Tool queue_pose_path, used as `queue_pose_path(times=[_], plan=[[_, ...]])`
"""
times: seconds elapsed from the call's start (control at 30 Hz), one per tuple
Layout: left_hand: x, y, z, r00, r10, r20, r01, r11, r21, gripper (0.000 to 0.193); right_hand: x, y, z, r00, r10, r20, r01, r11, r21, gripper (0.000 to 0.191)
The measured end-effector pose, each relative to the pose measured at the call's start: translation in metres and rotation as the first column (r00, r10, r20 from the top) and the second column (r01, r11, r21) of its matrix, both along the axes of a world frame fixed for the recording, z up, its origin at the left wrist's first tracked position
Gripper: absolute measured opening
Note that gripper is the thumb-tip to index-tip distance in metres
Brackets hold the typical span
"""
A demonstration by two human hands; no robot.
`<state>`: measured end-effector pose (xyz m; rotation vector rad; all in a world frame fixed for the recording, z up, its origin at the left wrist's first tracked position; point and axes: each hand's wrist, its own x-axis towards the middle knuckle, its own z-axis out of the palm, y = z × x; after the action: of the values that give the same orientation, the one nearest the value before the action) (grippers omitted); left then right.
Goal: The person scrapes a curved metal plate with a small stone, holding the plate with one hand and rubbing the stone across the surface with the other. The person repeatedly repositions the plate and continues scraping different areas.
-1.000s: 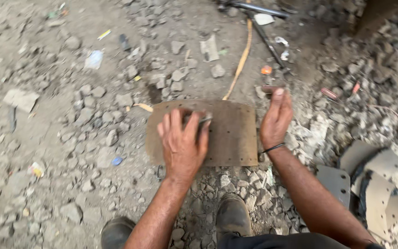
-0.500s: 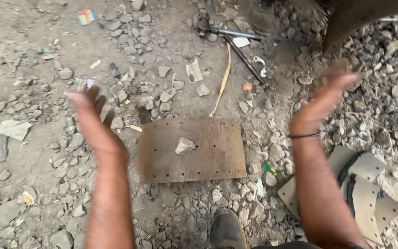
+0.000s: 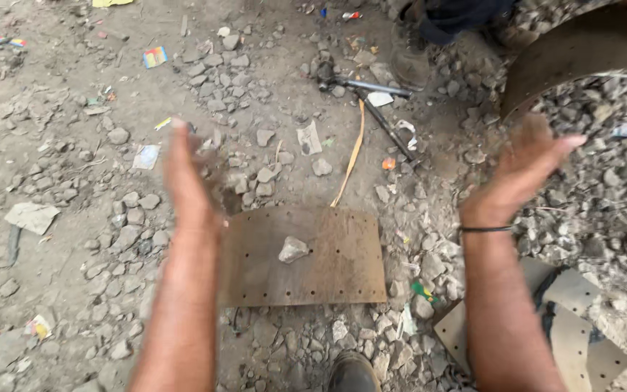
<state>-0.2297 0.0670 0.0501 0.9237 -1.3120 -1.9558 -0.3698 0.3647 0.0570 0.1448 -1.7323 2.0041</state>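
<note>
A brown curved plate with small holes along its edges lies on the gravel ground between my arms. A grey stone rests on its middle. My left hand is raised above the plate's left end, fingers straight and apart, holding nothing. My right hand is lifted to the right of the plate, palm turned inward, fingers spread and empty, with a dark band on the wrist.
A hammer and a dark metal rod lie beyond the plate beside an orange strip. Pale flat plates lie at lower right. A large rusty curved part and another person's shoes are at top right.
Both hands left the plate and rose apart, open. The stone that lay under my left hand now rests bare on the plate. The view shifted toward the hammer.
</note>
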Motion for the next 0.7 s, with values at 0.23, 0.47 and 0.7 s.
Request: queue_pose_path(times=[0.23,0.47,0.7], plan=[[-0.019,0.129,-0.015,0.85,-0.525,0.032,0.492,0.815,0.307,0.078,0.055,-0.074,-0.09,0.864,0.493,-0.099,-0.358,0.741,0.569,0.054],[-0.014,0.133,0.015,0.872,-0.487,0.04,0.18,0.244,-0.953,0.05,0.069,-0.038,-0.007,0.595,0.728,0.341,-0.519,0.672,-0.528,0.06],[-0.049,0.111,-0.06,0.895,-0.434,-0.1,0.441,0.896,0.054,0.075,0.09,-0.028,0.015,0.808,0.573,-0.138,-0.515,0.8,0.307,0.064]])
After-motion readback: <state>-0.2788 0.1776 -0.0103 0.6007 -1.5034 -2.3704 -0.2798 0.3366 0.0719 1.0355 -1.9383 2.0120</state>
